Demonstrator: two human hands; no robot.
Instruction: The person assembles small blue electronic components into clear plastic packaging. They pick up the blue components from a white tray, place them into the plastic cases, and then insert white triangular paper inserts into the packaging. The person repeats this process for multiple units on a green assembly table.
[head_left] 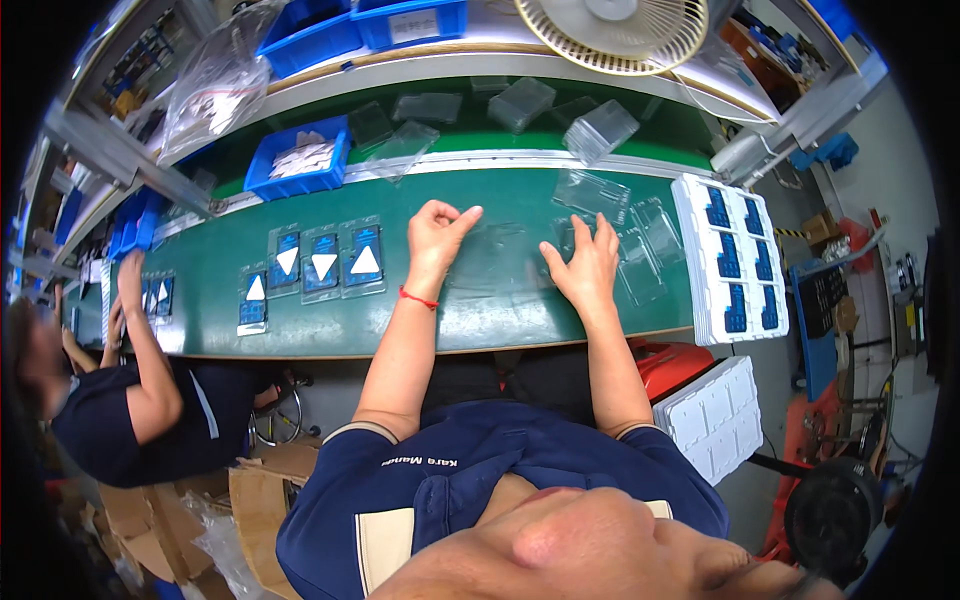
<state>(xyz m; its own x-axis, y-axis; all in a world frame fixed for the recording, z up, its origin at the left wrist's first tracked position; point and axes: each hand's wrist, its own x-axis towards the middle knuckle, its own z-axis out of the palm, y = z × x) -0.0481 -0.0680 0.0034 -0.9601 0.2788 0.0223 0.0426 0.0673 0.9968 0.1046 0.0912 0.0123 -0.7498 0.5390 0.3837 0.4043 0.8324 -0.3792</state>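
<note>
My left hand (438, 238) is over the green table with its fingers curled in and the thumb toward the right. Whatever it pinches, if anything, is too small or clear to make out. Beside it lies a faint clear plastic piece (492, 255), its outline hard to see. My right hand (585, 262) has its fingers spread, close to several clear plastic trays (640, 268). To the left of my hands stand several clear packs with dark blue boards, each bearing a white triangle; the nearest pack (365, 285) is next to my left forearm.
White trays (705, 325) holding blue boards are stacked at the table's right end. A blue bin (262, 175) with pale pieces sits at the back left. More clear plastic boxes (600, 130) stand along the back, below a fan (610, 30). Another person (150, 400) works at the left.
</note>
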